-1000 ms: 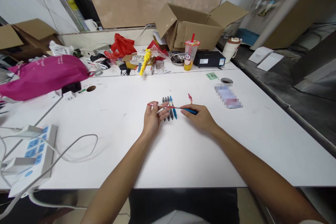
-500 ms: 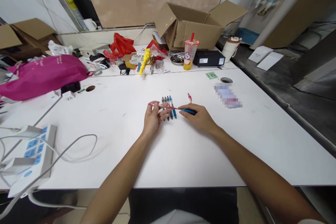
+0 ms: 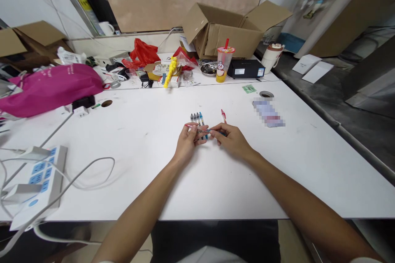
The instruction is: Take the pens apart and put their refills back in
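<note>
Between the thumb and fingers of my left hand [image 3: 186,142] is a thin red-tipped pen refill [image 3: 189,126]. My right hand [image 3: 233,139] pinches a blue pen barrel [image 3: 223,134], mostly covered by its fingers. The refill points into the near end of the barrel; how deep it reaches is hard to make out. Behind my left fingers lies a row of several grey-black pens [image 3: 194,117] with a blue pen [image 3: 201,118] at its right end, their lower parts partly hidden. A red pen piece [image 3: 223,115] rests just beyond my right hand.
To the right lie a blurred-out phone [image 3: 268,113], a roll of tape [image 3: 266,94] and a green packet [image 3: 248,88]. A drink cup [image 3: 221,68] and an open cardboard box [image 3: 231,37] stand at the back. At left is a power strip [image 3: 46,189] with loose cables.
My left hand has moved right, toward my right hand. Less of the refill shows between the hands, and it sits closer to the blue barrel.
</note>
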Tool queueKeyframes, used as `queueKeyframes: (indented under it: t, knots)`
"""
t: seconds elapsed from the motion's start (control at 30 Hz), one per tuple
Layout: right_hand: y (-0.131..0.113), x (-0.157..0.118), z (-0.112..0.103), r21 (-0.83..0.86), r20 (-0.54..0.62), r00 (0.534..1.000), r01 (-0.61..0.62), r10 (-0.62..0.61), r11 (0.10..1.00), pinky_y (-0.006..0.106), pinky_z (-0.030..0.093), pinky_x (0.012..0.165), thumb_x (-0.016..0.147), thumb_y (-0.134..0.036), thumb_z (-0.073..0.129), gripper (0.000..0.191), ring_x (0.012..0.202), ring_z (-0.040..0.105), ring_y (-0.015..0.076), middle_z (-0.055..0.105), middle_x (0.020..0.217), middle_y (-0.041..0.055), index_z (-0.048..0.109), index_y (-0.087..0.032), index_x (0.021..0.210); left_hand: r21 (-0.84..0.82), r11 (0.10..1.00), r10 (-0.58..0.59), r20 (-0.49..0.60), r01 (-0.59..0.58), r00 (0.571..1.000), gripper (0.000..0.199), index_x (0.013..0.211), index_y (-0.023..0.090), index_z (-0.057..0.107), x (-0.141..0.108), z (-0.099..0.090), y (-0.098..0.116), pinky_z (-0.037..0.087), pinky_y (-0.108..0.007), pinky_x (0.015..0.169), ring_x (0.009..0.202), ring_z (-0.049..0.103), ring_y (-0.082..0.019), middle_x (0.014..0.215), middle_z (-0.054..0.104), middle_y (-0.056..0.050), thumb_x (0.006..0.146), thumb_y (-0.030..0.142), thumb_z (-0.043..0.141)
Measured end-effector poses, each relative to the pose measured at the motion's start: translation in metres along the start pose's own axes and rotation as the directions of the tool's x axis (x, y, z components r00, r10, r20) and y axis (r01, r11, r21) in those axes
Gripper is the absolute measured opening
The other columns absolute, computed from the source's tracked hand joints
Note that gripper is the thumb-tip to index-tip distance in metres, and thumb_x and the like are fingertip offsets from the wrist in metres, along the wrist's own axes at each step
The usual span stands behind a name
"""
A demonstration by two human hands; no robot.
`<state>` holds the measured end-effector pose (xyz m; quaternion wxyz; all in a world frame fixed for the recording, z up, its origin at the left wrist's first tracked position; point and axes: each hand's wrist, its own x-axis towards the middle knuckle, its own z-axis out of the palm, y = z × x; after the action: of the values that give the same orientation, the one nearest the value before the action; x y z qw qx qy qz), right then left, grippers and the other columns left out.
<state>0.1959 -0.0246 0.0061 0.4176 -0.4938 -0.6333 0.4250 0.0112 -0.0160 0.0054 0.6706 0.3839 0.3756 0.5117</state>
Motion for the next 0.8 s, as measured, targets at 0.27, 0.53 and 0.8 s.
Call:
queueKeyframes:
  t: [0.27, 0.53, 0.8]
  knots:
    - [0.0002, 0.0016, -0.0005, -0.028, 0.023, 0.999, 0.037, -0.037, 0.999, 0.033, 0.046, 0.071, 0.093, -0.047, 0.059, 0.027, 0.078, 0.060, 0.0180, 0.067, 0.088, 0.0042, 0.062, -0.021, 0.098, 0.000, 0.999, 0.044, -0.088, -0.044, 0.995, 0.028, 0.102, 0.020, 0.054, 0.0018, -0.0015, 0.0009, 0.060, -0.027, 0.069, 0.087, 0.075, -0.018, 0.113, 0.075, -0.014, 0.091, 0.042, 0.068]
    - [-0.0026, -0.0001, -0.0012, -0.054, 0.033, 0.999, 0.009, -0.007, 0.999, 0.031, 0.040, 0.065, 0.095, -0.049, 0.055, 0.028, 0.068, 0.052, 0.0154, 0.063, 0.080, 0.0011, 0.061, -0.021, 0.089, -0.001, 0.998, 0.062, -0.102, -0.063, 0.993, 0.025, 0.097, 0.021, 0.053, 0.0028, -0.0026, 0.0048, 0.058, -0.024, 0.067, 0.081, 0.074, -0.015, 0.102, 0.077, -0.011, 0.092, 0.040, 0.068]
    - [-0.0030, 0.0004, -0.0015, -0.040, 0.063, 0.998, -0.007, 0.010, 0.999, 0.030, 0.036, 0.061, 0.094, -0.053, 0.056, 0.031, 0.065, 0.047, 0.0144, 0.056, 0.073, -0.0013, 0.061, -0.022, 0.091, 0.015, 0.996, 0.094, -0.079, -0.093, 0.992, 0.029, 0.098, 0.021, 0.053, 0.0010, -0.0032, 0.0084, 0.058, -0.027, 0.072, 0.088, 0.074, -0.017, 0.105, 0.076, -0.010, 0.089, 0.044, 0.070]
